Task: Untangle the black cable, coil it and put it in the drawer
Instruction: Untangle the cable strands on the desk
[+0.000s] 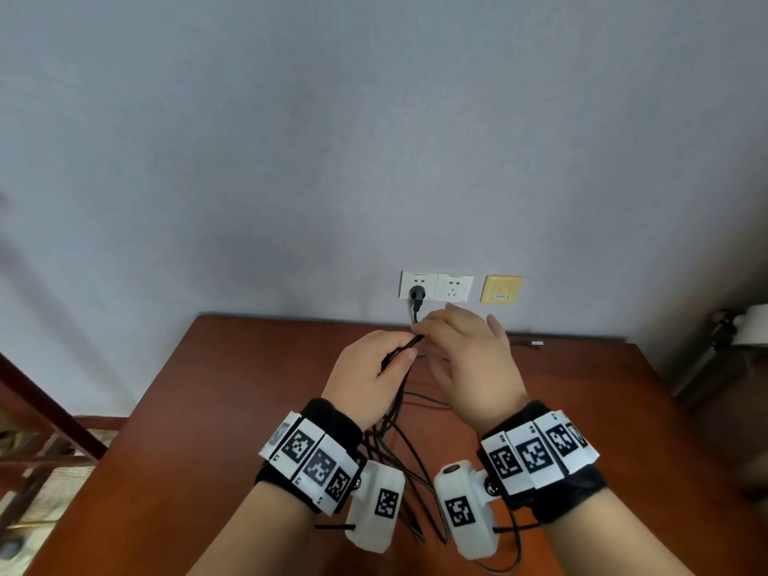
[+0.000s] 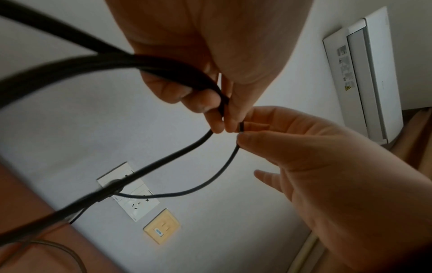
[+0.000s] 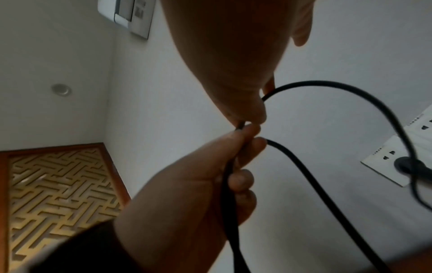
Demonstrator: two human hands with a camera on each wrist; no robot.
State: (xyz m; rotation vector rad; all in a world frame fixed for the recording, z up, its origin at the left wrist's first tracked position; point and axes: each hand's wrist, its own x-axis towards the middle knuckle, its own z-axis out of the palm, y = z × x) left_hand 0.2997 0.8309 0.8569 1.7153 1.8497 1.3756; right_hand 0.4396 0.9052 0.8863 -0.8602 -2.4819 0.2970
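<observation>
Both hands are raised above the wooden desk (image 1: 208, 409), just in front of the double wall socket (image 1: 435, 286), which serves as the landmark here.

The left hand (image 1: 376, 374) is curled round a bundle of black cable (image 2: 131, 62) strands; several passes run through the palm and out at the fingertips. From its wrist the gathered strands hang down to the desk on the near side of the socket, loose and crossing one another, not a neat coil.

The right hand (image 1: 467, 361) pinches a single run of the same cable between thumb and forefinger, touching the left hand's fingertips; its other fingers are spread and hold nothing. From the pinch the run bows away and down towards the black plug (image 1: 417, 293), seated in the socket's left outlet.

Key relation: the free run lies between the pinch and the plug, its long axis pointing from the hands to the socket. The right hand is nearer the socket, directly below its right outlet; the left is nearer the person.

Judgement: gathering is mid-way and the cable is tethered to the wall. The right hand seems better placed for the plug. No drawer is in view.
</observation>
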